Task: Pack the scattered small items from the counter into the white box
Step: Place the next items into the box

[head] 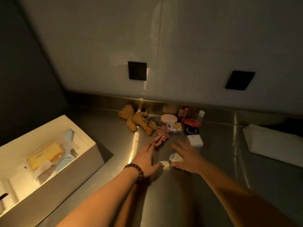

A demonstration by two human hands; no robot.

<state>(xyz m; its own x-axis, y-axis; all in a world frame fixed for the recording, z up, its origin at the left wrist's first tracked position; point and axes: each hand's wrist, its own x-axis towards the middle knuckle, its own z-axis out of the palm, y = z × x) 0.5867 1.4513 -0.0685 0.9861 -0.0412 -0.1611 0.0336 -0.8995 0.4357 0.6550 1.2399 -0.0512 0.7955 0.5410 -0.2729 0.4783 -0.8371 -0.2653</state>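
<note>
Entry, lower centre of the frame: my left hand (146,159), beaded bracelet (135,171) at the wrist, lies open and flat over the steel surface (229,161), fingertips touching the red checked scrunchie (159,139); it grips nothing. My right hand (186,157) is likewise open, fingers spread, poised over a small pastel item (176,158); between the two thumbs sits a small white-and-yellow case (164,165), touched or nearly so, I cannot tell which.

Entry, centre of the frame, against the back edge: brown plush bear (136,119); white jar with a pink lid (169,122); red flat item (191,122); dark round compact (191,130); small white square box (195,140); a few small bottles (200,114), too dim to itemise.

Entry, left of the frame: the white box (85,163), open, already holding a yellow pouch and pale blue pieces; well apart from the remaining items.

Entry, right edge: folded white cloth or paper (270,143).

Risks, as I judge them: a two-handed scoop of the little case and the pastel item may let one slip on the slick steel; a sweep forward could knock the jar or topple the bottles; the carry to the box is long enough to drop loose pieces; the low light hides small things.
</note>
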